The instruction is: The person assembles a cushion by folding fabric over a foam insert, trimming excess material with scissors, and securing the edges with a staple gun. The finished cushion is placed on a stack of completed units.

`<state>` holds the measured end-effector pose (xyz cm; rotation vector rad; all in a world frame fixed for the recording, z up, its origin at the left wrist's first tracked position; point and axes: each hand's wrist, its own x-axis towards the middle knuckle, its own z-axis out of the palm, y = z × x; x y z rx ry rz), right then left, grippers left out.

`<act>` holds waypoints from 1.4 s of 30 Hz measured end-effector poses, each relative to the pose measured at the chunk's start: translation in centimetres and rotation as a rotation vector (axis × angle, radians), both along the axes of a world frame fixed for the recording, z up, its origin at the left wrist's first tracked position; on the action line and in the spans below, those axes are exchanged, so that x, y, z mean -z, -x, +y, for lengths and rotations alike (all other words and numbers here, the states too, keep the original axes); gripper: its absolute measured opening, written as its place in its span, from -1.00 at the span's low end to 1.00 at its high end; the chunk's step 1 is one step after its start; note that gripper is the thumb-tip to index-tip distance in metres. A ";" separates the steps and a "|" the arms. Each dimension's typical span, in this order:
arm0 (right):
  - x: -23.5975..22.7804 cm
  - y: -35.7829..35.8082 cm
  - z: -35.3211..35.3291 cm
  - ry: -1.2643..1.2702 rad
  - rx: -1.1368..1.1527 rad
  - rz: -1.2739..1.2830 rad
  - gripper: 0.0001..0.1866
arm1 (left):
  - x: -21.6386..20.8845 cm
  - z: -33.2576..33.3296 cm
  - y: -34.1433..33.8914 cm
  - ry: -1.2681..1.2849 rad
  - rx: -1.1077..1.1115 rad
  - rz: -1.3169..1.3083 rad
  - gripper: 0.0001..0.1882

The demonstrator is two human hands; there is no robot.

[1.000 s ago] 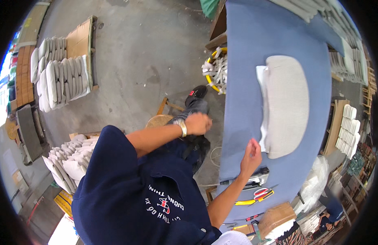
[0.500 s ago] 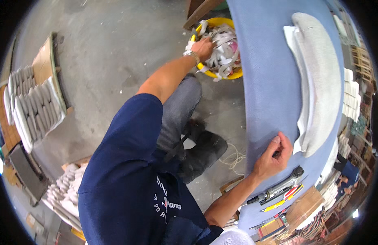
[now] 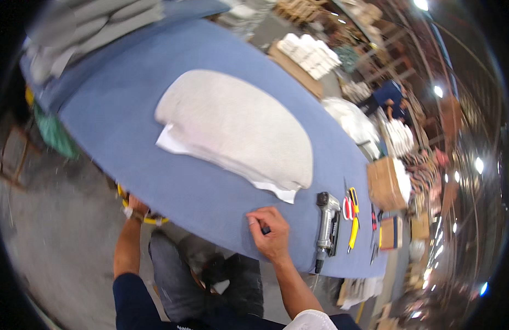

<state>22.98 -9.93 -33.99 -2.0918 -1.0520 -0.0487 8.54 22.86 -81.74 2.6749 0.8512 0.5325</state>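
My right hand (image 3: 270,232) rests closed on the blue-covered table (image 3: 122,148), near its front edge. A small dark object (image 3: 266,230) shows between its fingers; its kind is unclear. Beyond the hand lies a light grey curved fabric-covered cushion piece (image 3: 238,121), with white backing (image 3: 175,142) sticking out along its near side. Down at the left, below the table edge, my left hand (image 3: 137,205) is by the yellow bin (image 3: 155,221), which the table mostly hides. I cannot make out the fingers of that hand.
Right of my right hand lie a pneumatic staple gun (image 3: 327,225), red-handled scissors (image 3: 347,209) and a yellow cutter knife (image 3: 354,234). A cardboard box (image 3: 386,184) stands past the table's right end. Grey cushions (image 3: 95,27) lie at the far left. A person (image 3: 387,94) works beyond.
The view has swung up and right, across the table. My left hand was in the bin of fabric scraps and is now partly hidden by the table edge. My right hand stays closed on the table.
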 end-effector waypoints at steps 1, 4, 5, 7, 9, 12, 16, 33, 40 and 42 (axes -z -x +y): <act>0.2 0.0 -1.0 0.004 0.012 0.025 -0.89 | 0.3 -0.8 -0.7 0.088 0.021 -0.072 -0.60; 0.3 -0.3 0.0 -0.068 -0.058 0.063 -0.88 | 0.3 1.0 1.0 0.399 -0.043 -0.375 -0.56; 0.8 -0.2 -0.9 -0.069 -0.015 0.079 -0.89 | -2.1 -1.2 0.2 0.212 -0.010 -0.239 -0.57; 0.5 -0.1 0.0 -0.118 -0.058 0.121 -0.90 | -4.0 -0.4 2.9 -0.201 -0.098 -0.379 -0.66; 0.9 -0.1 -0.7 -0.114 -0.024 0.109 -0.90 | -10.0 -3.4 2.5 0.122 -0.380 -0.460 -0.70; 0.7 -0.2 -1.1 -0.158 -0.037 0.091 -0.90 | -20.7 -9.6 4.6 0.366 -0.593 -0.614 -0.75; 0.6 0.4 -1.7 -0.192 -0.096 0.106 -0.93 | -30.7 -19.1 9.0 0.965 -0.581 -1.215 -0.78; 1.6 11.7 -11.4 -0.723 -0.415 1.172 -0.69 | -45.8 -34.2 8.5 1.745 0.004 -1.144 -0.94; 2.0 11.6 -11.9 -0.696 -0.387 1.141 -0.82 | -46.4 -35.5 8.5 1.642 0.008 -1.082 -0.91; 2.4 11.5 -11.8 -0.673 -0.390 1.112 -0.83 | -46.6 -35.6 8.9 1.574 -0.006 -1.068 -0.90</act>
